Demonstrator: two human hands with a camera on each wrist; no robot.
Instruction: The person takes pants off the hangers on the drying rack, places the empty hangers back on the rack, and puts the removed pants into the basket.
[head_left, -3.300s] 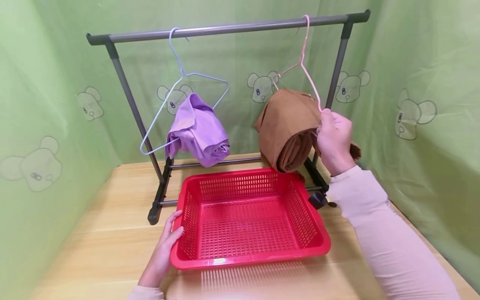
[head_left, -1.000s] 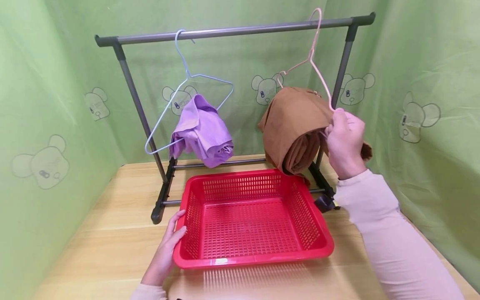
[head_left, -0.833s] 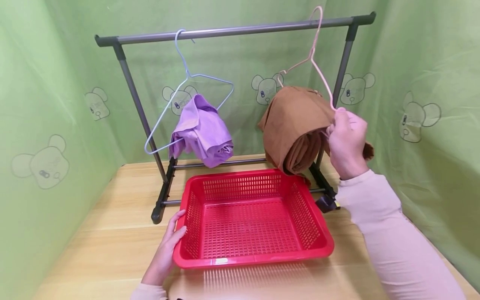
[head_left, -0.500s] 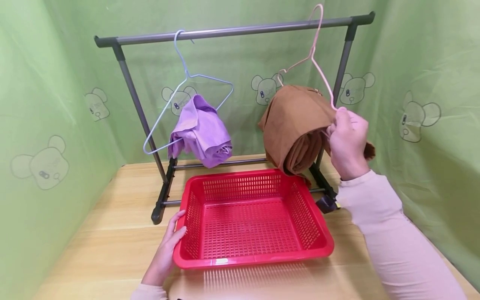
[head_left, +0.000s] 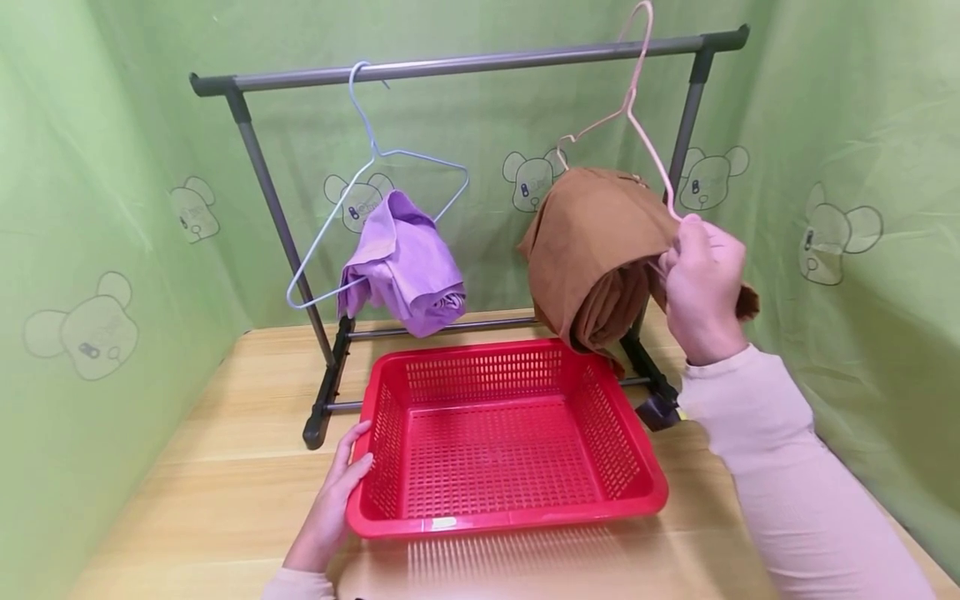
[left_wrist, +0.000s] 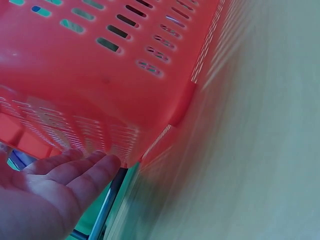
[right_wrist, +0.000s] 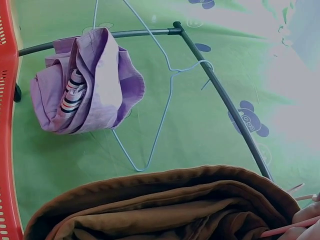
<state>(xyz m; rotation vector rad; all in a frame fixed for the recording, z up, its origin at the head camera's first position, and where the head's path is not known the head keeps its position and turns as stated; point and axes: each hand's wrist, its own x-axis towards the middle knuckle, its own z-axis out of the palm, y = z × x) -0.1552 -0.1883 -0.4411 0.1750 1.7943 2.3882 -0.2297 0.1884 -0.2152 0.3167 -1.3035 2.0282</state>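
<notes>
In the head view, my right hand (head_left: 705, 279) pinches the lower right corner of a pink wire hanger (head_left: 628, 104). Its hook rises well above the bar, and I cannot tell whether it still touches. A bulky folded brown garment (head_left: 592, 229) hangs over this hanger; in the right wrist view its layered brown folds (right_wrist: 150, 210) fill the lower edge. My left hand (head_left: 330, 496) holds the left rim of a red plastic basket (head_left: 510, 518), thumb on the rim. In the left wrist view, its fingers (left_wrist: 92, 180) lie against the basket's outer wall.
A grey clothes rack (head_left: 487, 62) stands behind the basket. On its left, a blue hanger (head_left: 330, 208) bears a folded purple garment (head_left: 405, 267). A small black object (head_left: 658, 411) lies by the rack's right foot. Green curtains (head_left: 112, 208) enclose the wooden table (head_left: 225, 483).
My right hand has moved slightly right, and the pink hanger's hook has risen above the bar, the brown garment shifting with it. My left hand and the basket have kept their place.
</notes>
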